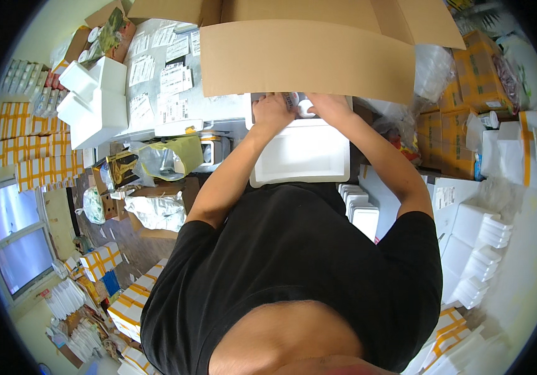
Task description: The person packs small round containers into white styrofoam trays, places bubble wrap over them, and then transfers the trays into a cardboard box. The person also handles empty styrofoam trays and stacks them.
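Both my hands reach into a white foam box (249, 112) whose far part lies under the flap of a large cardboard box (306, 58). My left hand (273, 110) lies over its left part, its fingers near a round container with printing (292, 99). My right hand (331, 107) touches or is close beside a white round lid (306, 108); the flap partly hides its fingers, and its grip is not clear. Nearer my body, a white foam lid or tray (302, 152), with a raised rim and its hollow side up, adjoins the box.
Printed labels (174, 79) lie on the metal table (202, 105), with white foam boxes (94, 103) at its left end. A yellow-green bag (170, 159) is below. Cardboard boxes (479, 70) stand at right, above stacked foam containers (465, 253). Taped white boxes (34, 140) are piled at left.
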Demonstrator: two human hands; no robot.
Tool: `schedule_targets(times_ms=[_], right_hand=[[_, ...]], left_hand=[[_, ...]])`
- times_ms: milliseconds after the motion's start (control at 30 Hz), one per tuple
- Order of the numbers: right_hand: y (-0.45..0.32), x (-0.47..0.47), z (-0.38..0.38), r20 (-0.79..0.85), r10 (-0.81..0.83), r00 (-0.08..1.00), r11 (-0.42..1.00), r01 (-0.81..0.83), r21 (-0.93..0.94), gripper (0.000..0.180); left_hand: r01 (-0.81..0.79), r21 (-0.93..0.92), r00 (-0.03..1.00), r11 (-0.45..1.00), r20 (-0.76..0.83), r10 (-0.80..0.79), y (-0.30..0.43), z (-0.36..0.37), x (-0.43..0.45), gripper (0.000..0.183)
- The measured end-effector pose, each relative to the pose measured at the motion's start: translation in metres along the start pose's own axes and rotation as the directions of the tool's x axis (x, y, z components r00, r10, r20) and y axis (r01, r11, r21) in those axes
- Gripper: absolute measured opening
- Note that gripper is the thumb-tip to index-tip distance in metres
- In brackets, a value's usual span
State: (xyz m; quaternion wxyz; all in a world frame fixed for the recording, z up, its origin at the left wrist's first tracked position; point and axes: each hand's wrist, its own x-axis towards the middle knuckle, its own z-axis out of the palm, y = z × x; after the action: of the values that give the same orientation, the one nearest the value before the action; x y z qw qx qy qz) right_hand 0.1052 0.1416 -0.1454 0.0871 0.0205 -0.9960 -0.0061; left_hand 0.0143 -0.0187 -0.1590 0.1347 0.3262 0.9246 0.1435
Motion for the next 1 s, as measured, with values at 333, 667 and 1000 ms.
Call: schedule_targets(times_ms=[333, 667, 1000], right_hand=[[0.027, -0.008, -0.002, 0.120, -0.039, 0.992, 0.980, 0.014, 0.199, 0.058], [0.022, 0.000, 0.020, -0.038, 0.130, 0.991, 0.934, -0.109, 0.339, 0.023], [0.023, 0.008, 0.023, -0.125, 0.202, 0.971, 0.969, -0.179, 0.172, 0.035]], left_hand=[[0.031, -0.102, 0.987, 0.994, 0.161, -0.015, 0.003, -0.010, 0.014, 0.058], [-0.006, -0.320, 0.995, 0.948, 0.097, 0.039, -0.028, 0.025, 0.026, 0.059], [-0.325, 0.065, 0.936, 0.943, 0.165, 0.311, 0.023, -0.051, -0.035, 0.057]])
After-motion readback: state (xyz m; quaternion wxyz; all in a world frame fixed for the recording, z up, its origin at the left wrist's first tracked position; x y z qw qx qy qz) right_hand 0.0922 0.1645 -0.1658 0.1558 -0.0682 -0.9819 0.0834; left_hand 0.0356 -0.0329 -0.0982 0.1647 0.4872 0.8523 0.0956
